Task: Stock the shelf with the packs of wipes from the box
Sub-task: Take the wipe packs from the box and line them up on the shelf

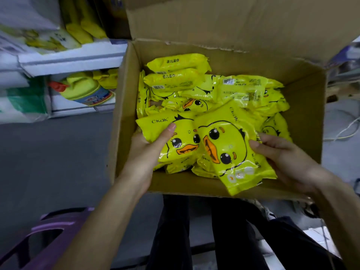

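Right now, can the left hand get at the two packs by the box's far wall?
Probably: the box is open and the far packs lie uncovered, but the left hand grips a pack.

Yellow duck packs (243, 90), brown box (124, 114).
The left pack (175, 145) and right pack (229, 152) I hold are bright yellow, each printed with a duck face: black eyes, orange beak. Beyond my left hand (144, 152), a white shelf (72, 61); between my forearms, black trousers (175, 230).
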A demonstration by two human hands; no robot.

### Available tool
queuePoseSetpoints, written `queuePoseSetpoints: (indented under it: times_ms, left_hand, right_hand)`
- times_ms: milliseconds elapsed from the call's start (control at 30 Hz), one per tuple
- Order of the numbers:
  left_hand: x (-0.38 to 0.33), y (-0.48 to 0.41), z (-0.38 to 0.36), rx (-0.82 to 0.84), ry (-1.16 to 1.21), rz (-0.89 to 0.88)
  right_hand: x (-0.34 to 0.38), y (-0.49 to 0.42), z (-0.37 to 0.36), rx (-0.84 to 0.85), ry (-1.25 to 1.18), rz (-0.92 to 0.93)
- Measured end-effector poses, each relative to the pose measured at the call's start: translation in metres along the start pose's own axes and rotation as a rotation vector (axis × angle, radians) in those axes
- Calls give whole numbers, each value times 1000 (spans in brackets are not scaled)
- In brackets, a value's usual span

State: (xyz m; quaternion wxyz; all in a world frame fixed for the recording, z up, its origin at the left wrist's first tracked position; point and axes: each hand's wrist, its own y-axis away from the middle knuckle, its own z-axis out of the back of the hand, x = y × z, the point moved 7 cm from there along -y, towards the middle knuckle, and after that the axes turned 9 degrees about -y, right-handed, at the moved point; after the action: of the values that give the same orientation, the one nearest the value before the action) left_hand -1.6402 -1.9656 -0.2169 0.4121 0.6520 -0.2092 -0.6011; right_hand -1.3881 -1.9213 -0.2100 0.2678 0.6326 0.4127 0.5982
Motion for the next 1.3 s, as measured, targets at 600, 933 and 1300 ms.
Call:
queuePoseSetpoints:
  times_ms: [600, 933, 1300]
  left_hand:
    - [-217, 193, 15, 35, 337, -227]
    - [-358, 325, 30, 33, 448, -654]
    - [-447, 437, 58, 124, 370, -1004]
  right_hand:
    - [234, 207, -92, -17, -51, 578]
    - [325, 357, -151, 160, 103, 764]
    - [417, 456, -184, 235, 31, 1069]
